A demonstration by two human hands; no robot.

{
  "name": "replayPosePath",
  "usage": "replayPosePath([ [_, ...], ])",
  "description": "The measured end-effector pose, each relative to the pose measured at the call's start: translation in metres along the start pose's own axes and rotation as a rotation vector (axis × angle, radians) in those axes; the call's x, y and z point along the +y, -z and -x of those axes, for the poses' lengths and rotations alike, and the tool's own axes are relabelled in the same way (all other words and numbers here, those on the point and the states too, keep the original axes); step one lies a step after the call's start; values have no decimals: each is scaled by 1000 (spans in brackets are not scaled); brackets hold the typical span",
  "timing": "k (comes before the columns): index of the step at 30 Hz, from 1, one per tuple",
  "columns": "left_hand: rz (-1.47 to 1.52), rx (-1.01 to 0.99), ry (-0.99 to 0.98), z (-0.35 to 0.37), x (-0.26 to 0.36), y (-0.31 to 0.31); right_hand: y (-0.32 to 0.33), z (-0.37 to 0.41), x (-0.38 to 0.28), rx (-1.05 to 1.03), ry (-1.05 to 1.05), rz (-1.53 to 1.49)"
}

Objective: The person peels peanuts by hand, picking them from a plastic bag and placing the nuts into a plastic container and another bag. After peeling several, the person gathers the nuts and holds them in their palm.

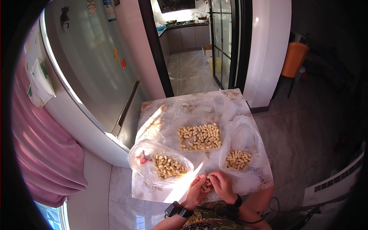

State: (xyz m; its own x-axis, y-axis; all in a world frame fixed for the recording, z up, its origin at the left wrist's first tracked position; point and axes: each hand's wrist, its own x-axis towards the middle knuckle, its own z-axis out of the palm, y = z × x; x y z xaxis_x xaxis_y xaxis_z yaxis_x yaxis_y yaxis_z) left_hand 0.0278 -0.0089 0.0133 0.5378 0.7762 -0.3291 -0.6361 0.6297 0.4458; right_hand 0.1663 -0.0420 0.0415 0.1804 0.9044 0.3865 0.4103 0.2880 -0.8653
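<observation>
Near the front edge of the table, my left hand (196,190) and my right hand (224,188) meet, their fingers closed around peanuts (207,183). Ahead of them a clear plastic box (176,135) holds a layer of peanuts (201,136), its clear lid (195,105) open at the back. To the left lies a clear plastic bag (140,153) with peanuts (168,166) and something red inside. Another clear bag (245,134) with peanuts (238,159) lies to the right.
The table (253,184) has a flowered cover. A fridge (92,69) and a pink curtain (46,149) are on the left. Beyond the table, a glass door (226,42) stands beside the kitchen opening. An orange chair (294,59) is at the back right.
</observation>
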Motion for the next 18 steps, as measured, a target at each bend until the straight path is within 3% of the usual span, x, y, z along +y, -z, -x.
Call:
replayPosePath([
  [18,13,-66,-15,0,0,2,0,0,3,7,6,8],
])
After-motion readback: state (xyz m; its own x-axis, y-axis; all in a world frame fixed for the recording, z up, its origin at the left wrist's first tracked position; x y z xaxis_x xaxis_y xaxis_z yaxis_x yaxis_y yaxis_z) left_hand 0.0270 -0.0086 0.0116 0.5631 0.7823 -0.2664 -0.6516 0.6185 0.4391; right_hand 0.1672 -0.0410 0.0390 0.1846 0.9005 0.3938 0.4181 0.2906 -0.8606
